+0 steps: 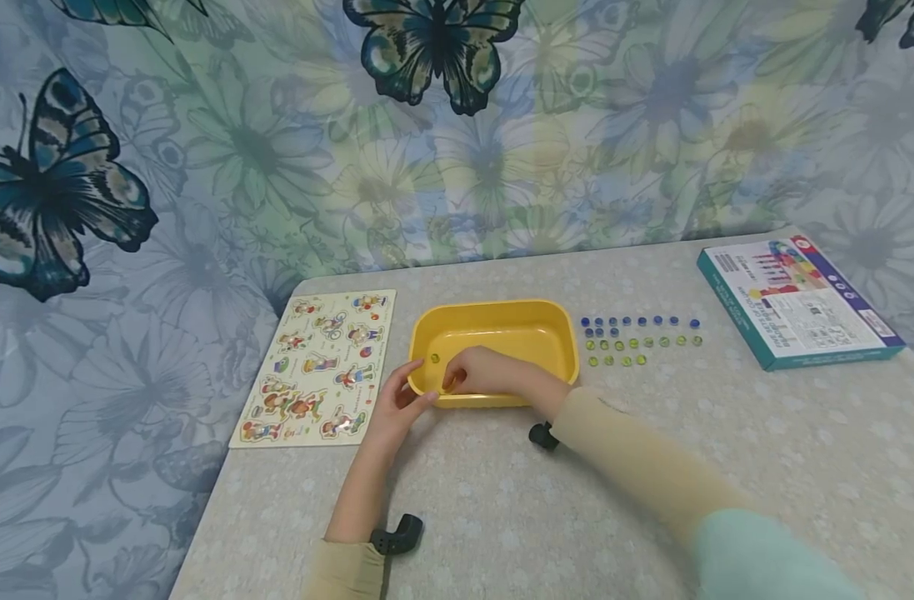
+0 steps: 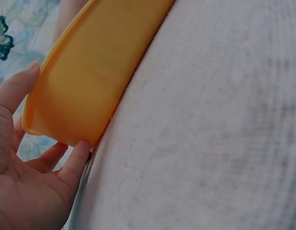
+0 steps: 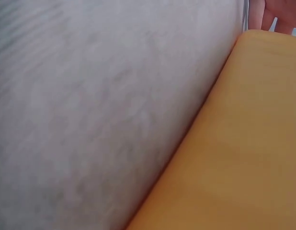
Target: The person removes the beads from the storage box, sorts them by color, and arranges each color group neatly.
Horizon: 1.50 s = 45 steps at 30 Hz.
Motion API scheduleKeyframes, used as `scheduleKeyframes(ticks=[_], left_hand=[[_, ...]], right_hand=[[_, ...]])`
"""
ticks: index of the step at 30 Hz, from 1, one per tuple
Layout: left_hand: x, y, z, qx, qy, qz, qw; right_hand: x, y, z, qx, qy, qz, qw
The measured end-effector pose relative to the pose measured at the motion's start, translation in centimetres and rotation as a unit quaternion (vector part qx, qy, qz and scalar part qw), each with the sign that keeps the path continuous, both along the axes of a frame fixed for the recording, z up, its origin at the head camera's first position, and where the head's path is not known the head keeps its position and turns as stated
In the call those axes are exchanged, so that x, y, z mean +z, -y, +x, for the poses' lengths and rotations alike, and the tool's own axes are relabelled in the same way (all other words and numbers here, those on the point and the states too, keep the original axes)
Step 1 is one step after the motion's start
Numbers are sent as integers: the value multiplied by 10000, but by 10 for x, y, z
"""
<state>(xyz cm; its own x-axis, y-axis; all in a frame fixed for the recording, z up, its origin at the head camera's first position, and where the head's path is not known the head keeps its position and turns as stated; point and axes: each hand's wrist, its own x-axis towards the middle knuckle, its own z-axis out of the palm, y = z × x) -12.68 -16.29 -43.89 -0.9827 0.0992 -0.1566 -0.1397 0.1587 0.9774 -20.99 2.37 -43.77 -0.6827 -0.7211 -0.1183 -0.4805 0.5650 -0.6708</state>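
A yellow plastic tray [image 1: 494, 310] stands on the table. My left hand [image 1: 397, 408] holds its near left corner, thumb and fingers spread against the rim and outer wall; in the left wrist view the left hand [image 2: 38, 182] touches that wall from below. My right hand [image 1: 486, 372] reaches over the near rim into the tray, fingers bent down toward its floor. Its fingertips are hidden, and so is anything between them. A yellow-green glass bead [image 1: 435, 358] lies in the tray just left of them. The right wrist view shows mainly the tray's outer wall [image 3: 244, 134].
Right of the tray, blue beads [image 1: 612, 322] lie in rows, with yellow-green beads [image 1: 633, 342] in rows nearer me. A cream board with small pictures [image 1: 317, 364] lies on the left. A flat box [image 1: 801, 304] lies at the far right. Butterfly-print fabric [image 1: 501, 183] hangs behind the table.
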Motion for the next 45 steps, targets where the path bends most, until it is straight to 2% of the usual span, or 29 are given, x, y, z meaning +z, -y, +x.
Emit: scheduleKeyframes(ticks=[5, 13, 20, 25, 30, 35, 41, 45], left_hand=[[1, 0, 1, 1, 63, -7, 10000], [2, 0, 2, 7, -1, 66, 10000], [0, 1, 1, -67, -28, 169, 9998], [0, 0, 0, -73, -10, 187, 9998], [1, 0, 1, -32, 9, 130, 9999], [1, 0, 2, 26, 39, 114, 9999], [1, 1, 1, -16, 20, 187, 9998], [1, 1, 1, -28, 11, 129, 9999]], right_hand=[[1, 8, 0, 114, 111, 12, 9999], [4, 17, 0, -21, 263, 205, 9994], [4, 19, -1, 6, -36, 234, 9997], [6, 11, -4, -27, -170, 12, 9999], [18, -7, -4, -231, 26, -197, 9995], [34, -34, -2, -390, 5, -360, 9986], [50, -84, 4, -623, -187, -707, 9954], [60, -123, 13, -967, -364, -678, 9923]])
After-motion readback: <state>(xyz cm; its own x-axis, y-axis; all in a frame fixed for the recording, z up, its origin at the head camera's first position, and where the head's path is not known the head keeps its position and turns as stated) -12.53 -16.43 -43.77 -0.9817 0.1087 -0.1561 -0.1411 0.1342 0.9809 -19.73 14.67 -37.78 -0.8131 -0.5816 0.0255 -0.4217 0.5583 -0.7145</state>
